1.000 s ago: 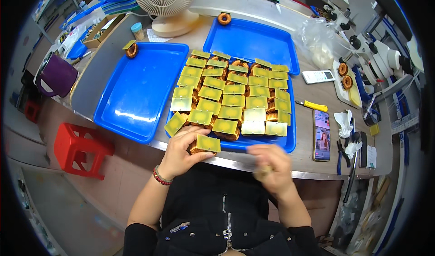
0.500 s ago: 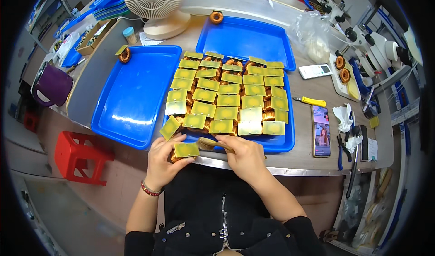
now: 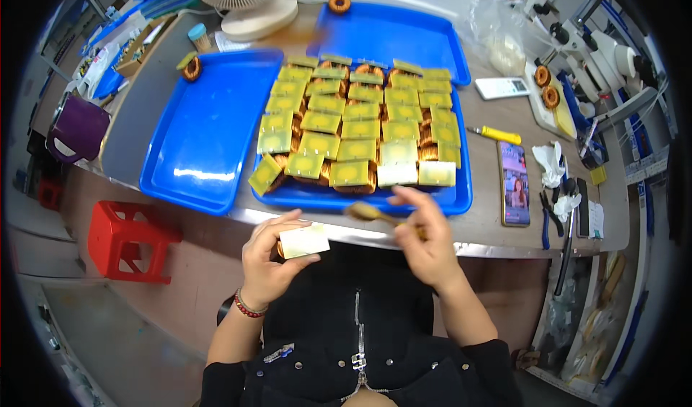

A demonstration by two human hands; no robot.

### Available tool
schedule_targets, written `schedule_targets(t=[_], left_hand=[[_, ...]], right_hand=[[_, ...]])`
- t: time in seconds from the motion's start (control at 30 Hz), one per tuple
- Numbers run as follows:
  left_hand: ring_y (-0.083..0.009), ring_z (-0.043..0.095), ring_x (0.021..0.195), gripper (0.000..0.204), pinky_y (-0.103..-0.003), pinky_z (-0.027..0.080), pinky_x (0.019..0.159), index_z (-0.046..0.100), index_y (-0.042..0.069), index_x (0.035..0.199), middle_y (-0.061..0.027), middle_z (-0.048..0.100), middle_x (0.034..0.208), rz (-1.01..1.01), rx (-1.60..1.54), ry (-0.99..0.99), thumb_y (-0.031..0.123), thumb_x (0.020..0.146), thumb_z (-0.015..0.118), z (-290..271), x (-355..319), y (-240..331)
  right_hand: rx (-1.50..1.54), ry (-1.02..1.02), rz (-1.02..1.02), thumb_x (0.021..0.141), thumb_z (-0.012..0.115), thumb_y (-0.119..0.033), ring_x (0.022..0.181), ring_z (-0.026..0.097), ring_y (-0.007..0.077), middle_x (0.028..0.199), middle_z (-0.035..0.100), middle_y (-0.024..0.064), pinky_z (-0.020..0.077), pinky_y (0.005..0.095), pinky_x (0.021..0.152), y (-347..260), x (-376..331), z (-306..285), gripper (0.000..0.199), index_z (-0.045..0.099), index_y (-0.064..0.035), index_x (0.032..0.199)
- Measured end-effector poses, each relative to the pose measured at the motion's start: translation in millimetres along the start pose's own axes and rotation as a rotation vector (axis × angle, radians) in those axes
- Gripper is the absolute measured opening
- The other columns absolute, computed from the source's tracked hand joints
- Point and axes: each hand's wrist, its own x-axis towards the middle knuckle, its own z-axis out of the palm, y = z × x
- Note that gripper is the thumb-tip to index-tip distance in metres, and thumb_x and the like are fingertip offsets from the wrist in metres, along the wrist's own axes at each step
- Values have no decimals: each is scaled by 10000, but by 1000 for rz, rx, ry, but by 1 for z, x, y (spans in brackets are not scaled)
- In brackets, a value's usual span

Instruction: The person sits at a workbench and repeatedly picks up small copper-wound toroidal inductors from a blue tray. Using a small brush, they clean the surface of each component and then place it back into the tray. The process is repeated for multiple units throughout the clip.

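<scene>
My left hand (image 3: 265, 259) grips a copper-wound ring coil with a small flat board (image 3: 304, 241) on it, held in front of the bench edge. The board shines nearly white in the light. In my right hand (image 3: 431, 245) is a small wooden-handled brush (image 3: 366, 211), slightly blurred, its head pointing left, apart from the coil. Just beyond both hands, a blue tray (image 3: 462, 197) carries rows of such coils topped with yellow-green boards (image 3: 360, 129). One board (image 3: 266, 174) at the tray's near left corner sits askew.
A second blue tray (image 3: 205, 140) lies left, with one coil (image 3: 191, 68) at its far corner; a third tray (image 3: 393, 36) lies behind. Rightward are a yellow-handled cutter (image 3: 501, 135), phone (image 3: 514, 191) and pliers (image 3: 550, 223). A fan (image 3: 259, 16) stands far left; a red stool (image 3: 130, 241) is below.
My right hand has moved right with the brush, away from the coil. My left hand still holds the coil, its board now catching brighter light. The whole view has shifted slightly.
</scene>
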Motion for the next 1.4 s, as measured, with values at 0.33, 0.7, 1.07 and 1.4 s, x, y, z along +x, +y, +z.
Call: schedule_targets(t=[0.33,0.7,1.07,1.4], left_hand=[[-260,658,820,344,-266,516,678,600,-3,924,-162,653,920,233,-19,31,49,623,758,44,-17,31],[-129,624,829,270,-241,519,716,518,-34,908,-129,637,903,-512,-939,-154,-35,714,706,46,-15,59],[-112,594,854,331,-220,506,718,482,-13,1039,-92,600,945,-637,-1155,-168,-49,759,655,55,-17,58],[-171,427,1148,768,-300,374,945,191,11,1360,-110,417,1241,-382,-938,-352,5,762,673,55,-18,50]], right_hand=[[-621,265,-218,652,739,-86,438,475,146,854,569,65,366,266,370,-6,-43,-19,148,593,-61,661],[571,-125,85,529,819,46,550,370,39,1188,432,115,313,160,480,11,-73,-6,866,325,-22,1236],[639,-165,-32,634,735,96,881,604,158,1258,434,189,534,234,669,3,-64,28,782,312,-46,1276],[125,57,-379,652,737,-23,725,620,173,1138,515,166,496,217,558,11,-59,24,508,534,-69,1116]])
